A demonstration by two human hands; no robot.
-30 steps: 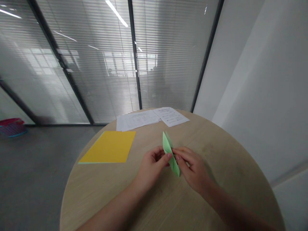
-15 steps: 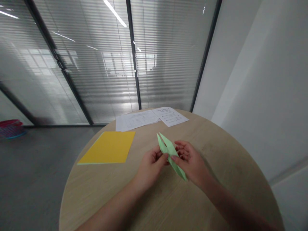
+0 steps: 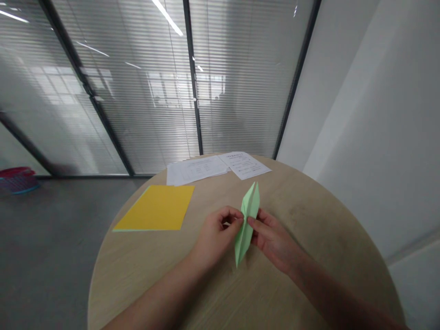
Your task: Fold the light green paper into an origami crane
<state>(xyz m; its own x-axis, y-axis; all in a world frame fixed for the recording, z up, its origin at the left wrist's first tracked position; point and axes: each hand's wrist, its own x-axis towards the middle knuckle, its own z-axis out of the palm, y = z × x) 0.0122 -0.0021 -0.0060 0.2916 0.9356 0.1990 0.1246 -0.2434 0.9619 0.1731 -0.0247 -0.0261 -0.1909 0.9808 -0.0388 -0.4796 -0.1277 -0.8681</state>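
Head view, looking down on the round wooden table: holding the folded green paper near the middle of its length, directly between the left hand and the right hand. Pinching the paper's left edge with the thumb and forefinger of the left hand, with other fingers curled in toward the palm. Gripping from the opposite side with the right hand, pressing the thumb to the near face beside the central crease and tucking the other fingers partly out of sight behind the right edge. Touching the paper on both sides, just short of bringing the two thumbs together.

Pointing the long, narrow folded shape away from the body, slanting slightly to the right toward the far end. Split into two tips at the far end, narrowing to a single point at the near end, well beyond the fingertips both ways. Cannot tell whether touching the table at the near tip.

Lying flat to the left of the left hand, well apart from it: a yellow sheet, with a pale green edge showing underneath. Spread near the far rim, beyond both hands: white printed sheets, partly overlapping. Standing on the floor at far left: a red and blue basket.
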